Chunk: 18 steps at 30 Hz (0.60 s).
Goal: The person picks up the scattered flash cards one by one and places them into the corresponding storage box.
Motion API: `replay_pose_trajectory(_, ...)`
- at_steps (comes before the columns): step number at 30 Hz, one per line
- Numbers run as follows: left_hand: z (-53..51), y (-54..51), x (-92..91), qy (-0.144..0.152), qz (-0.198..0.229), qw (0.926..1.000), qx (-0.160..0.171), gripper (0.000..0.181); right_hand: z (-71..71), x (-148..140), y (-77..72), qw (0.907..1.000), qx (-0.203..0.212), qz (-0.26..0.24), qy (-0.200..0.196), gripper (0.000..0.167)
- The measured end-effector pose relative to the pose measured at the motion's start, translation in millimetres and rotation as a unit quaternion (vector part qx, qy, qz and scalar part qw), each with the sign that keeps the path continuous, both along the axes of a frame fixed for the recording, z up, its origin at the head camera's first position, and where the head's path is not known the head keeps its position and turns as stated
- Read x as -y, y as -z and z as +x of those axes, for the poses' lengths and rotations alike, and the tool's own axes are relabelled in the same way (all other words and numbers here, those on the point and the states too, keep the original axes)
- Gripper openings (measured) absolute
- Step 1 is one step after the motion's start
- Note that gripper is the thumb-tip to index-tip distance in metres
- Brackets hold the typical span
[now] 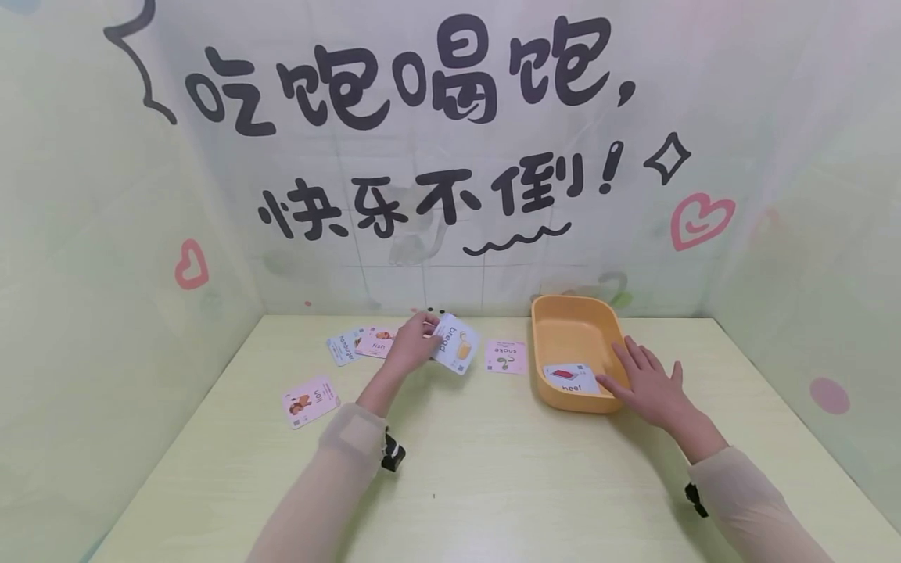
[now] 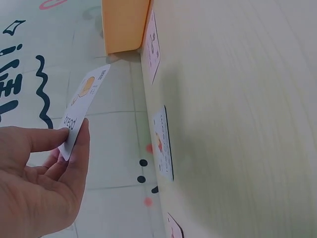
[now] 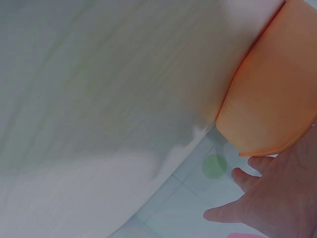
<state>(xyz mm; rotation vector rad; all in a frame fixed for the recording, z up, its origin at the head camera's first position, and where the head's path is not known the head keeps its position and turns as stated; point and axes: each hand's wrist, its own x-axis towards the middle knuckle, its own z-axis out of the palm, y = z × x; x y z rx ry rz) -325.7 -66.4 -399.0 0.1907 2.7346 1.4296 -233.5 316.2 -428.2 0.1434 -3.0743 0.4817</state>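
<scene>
My left hand point(image 1: 414, 344) pinches a white card marked "bread" point(image 1: 459, 344) between thumb and fingers, raised above the table. In the left wrist view the bread card point(image 2: 84, 106) tilts upward, clear of the tabletop. At the right, my right hand point(image 1: 651, 387) has its fingers spread and rests against the right rim of an orange plastic bin point(image 1: 580, 402). A card with a red picture point(image 1: 565, 377), its word seemingly "beef", lies inside the near end of the bin, partly behind the rim. From the right wrist, the right hand point(image 3: 285, 193) shows beside the bin wall.
Between bread card and bin lies a pink snake card point(image 1: 505, 356). Left of my left hand, a fish card point(image 1: 373, 342) overlaps a hamburger card point(image 1: 343, 348). A lion card point(image 1: 310, 402) lies nearer. Another card point(image 2: 163, 144) lies on the table. A printed curtain point(image 1: 450, 281) stands behind.
</scene>
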Motion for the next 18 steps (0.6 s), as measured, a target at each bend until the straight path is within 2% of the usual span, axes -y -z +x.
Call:
replay_pose_trajectory(7, 1.5, -2.3, -23.9, 0.013, 0.013, 0.9997, -0.015, 0.026, -0.2, 0.0, 1.1, 1.0, -0.003, 0.001, 0.0, 0.089)
replay_pose_trajectory(18, 6.4, -11.1, -67.2, 0.045, 0.073, 0.9963, 0.004, 0.03, 0.5, 0.1, 0.1, 1.0, -0.004, 0.0, -0.002, 0.089)
